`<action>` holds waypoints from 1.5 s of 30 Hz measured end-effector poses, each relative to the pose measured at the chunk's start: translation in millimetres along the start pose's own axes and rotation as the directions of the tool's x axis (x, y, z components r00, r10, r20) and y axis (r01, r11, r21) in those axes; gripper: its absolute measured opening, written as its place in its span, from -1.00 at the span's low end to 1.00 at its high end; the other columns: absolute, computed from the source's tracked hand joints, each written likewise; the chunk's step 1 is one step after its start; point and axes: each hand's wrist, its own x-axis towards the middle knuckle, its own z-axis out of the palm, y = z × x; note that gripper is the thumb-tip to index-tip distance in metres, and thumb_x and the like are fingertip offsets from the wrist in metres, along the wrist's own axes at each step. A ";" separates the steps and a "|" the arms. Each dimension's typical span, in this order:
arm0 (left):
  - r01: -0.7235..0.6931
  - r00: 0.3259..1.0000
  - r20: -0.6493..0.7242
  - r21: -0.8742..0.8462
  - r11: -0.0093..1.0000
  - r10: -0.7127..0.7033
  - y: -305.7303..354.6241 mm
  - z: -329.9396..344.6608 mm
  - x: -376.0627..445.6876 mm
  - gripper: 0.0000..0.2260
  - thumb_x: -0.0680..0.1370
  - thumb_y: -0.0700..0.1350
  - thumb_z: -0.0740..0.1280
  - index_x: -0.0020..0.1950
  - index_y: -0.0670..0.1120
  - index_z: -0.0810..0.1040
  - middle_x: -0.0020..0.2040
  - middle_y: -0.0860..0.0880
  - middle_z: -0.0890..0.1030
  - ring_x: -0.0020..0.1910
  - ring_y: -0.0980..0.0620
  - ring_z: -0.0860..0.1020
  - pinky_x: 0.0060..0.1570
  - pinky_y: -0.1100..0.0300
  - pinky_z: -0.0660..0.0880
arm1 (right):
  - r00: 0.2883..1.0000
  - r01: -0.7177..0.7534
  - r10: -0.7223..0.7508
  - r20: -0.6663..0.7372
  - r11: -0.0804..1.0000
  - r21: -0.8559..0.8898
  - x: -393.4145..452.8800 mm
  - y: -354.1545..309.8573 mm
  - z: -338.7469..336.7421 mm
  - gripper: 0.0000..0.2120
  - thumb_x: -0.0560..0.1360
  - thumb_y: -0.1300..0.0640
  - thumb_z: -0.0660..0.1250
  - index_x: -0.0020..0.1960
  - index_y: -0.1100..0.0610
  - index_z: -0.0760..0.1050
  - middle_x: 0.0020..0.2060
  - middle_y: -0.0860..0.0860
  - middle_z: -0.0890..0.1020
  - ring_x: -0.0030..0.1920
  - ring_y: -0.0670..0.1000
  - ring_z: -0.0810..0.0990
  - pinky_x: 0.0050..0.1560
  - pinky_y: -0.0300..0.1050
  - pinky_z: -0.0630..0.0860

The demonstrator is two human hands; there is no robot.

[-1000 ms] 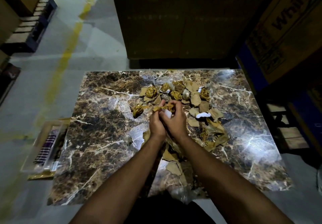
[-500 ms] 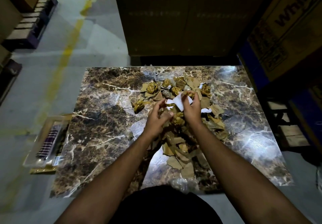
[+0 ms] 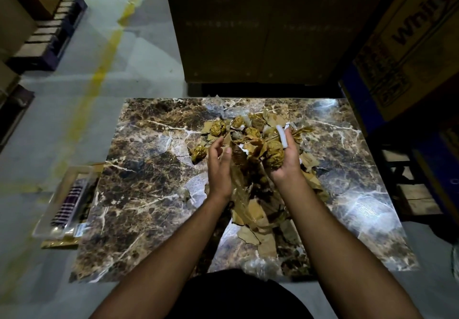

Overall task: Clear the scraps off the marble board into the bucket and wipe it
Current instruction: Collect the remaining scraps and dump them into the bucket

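Marble board lies flat on the grey floor, dark brown with white veining, glare patch on its right side. Scraps are piled along the board's middle, running from the far edge toward the near edge: torn tan cardboard pieces, crumpled gold-brown paper balls, bits of white paper, some clear plastic film.

Right hand is raised over the pile, palm turned inward, fingers curled around a bunch of scraps: a crumpled gold ball is cupped in the palm, and a white rolled paper piece is pinched near the fingertips. Grip closed on the load.

Left hand is held just beside it to the left, palm facing the right hand, fingers loosely bent and spread. Nothing is clearly gripped by it; contact with the torn paper edge between the hands cannot be told.

One more gold ball sits on the board just left of the left hand, apart from the main pile.

Bucket not seen in the head view.

Clear plastic tray lies on the floor against the board's left edge. Large cardboard boxes stand beyond the far edge. Yellow floor line runs at the left.
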 end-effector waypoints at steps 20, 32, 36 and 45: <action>-0.091 0.978 0.199 0.176 0.980 0.055 14.8 0.2 27.9 -0.42 0.46 -0.37 0.47 0.36 0.12 0.49 0.27 0.01 0.59 0.26 0.04 0.57 0.14 0.20 0.59 | 0.999 -0.036 0.037 0.037 0.999 -0.021 -27.6 -8.5 25.2 -0.53 0.58 -0.17 0.35 0.21 0.23 0.59 -0.06 0.22 0.73 -0.10 0.22 0.75 -0.22 0.10 0.68; 0.313 0.937 0.294 -0.457 0.833 -0.190 36.8 16.7 14.7 -0.70 0.60 -0.25 0.18 0.24 -0.16 0.61 0.13 -0.24 0.68 0.03 -0.15 0.66 0.07 -0.06 0.60 | 0.848 0.378 -0.469 -0.247 0.861 -0.340 -19.9 16.9 22.5 -0.61 0.62 -0.19 0.26 0.33 0.02 0.39 0.19 0.17 0.58 0.14 0.20 0.60 0.06 0.08 0.61; 0.469 0.883 0.293 -0.502 0.726 -0.368 30.5 21.7 10.8 -0.73 0.58 -0.11 0.18 0.00 -0.19 0.65 -0.10 -0.17 0.68 -0.09 -0.16 0.64 -0.04 0.03 0.59 | 0.795 0.490 -0.600 -0.093 0.724 -0.485 -31.7 22.9 30.7 -0.64 0.66 -0.11 0.23 0.38 0.02 0.39 0.14 0.13 0.60 0.03 0.12 0.59 -0.14 -0.09 0.50; 0.486 0.874 0.354 -0.616 0.620 -0.333 22.6 20.6 13.3 -0.31 0.50 0.05 0.42 0.50 -0.30 0.34 0.29 -0.29 0.51 0.18 -0.20 0.57 0.27 -0.04 0.50 | 0.669 0.636 -0.686 0.284 0.331 -0.697 -36.2 46.7 24.4 -0.65 0.62 -0.09 0.25 0.20 0.17 0.51 0.11 0.15 0.62 -0.02 -0.14 0.59 -0.12 -0.36 0.48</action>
